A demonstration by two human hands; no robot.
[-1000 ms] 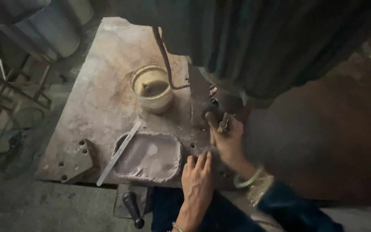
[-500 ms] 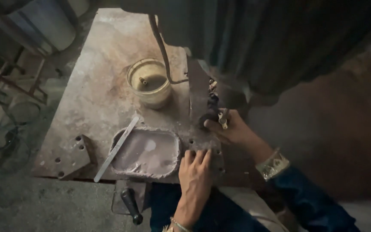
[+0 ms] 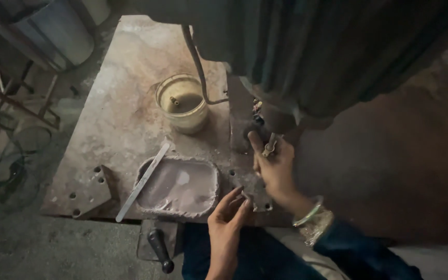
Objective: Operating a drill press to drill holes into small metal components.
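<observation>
- The one big dark machine housing (image 3: pixel 338 57) hangs over the far right of the bench, with a thin cable (image 3: pixel 199 67) curving down from it.
- One worn steel bench top (image 3: pixel 115 119) carries everything; it is stained pale and rusty, with bolt holes near its front left corner.
- One shallow metal tray (image 3: pixel 180 185) sits at the front edge, its rim ragged, holding a milky grey liquid.
- One flat metal strip (image 3: pixel 142 181) leans across the tray's left rim, running out over the bench edge.
- One round yellowish tub (image 3: pixel 182 103) stands behind the tray, apart from it, with a cloudy fill and a small stub poking up inside.
- One black-handled lever (image 3: pixel 160 250) sticks out below the bench front.
- My right hand (image 3: pixel 275 168) reaches up under the housing, fingers closed around one small metal piece (image 3: pixel 269 146); it looks thin and pale, too small to tell more. Bangles sit on that wrist.
- My left hand (image 3: pixel 226 220) lies open, gripping nothing, fingertips on the small bolted plate (image 3: pixel 252 189) just right of the tray.
</observation>
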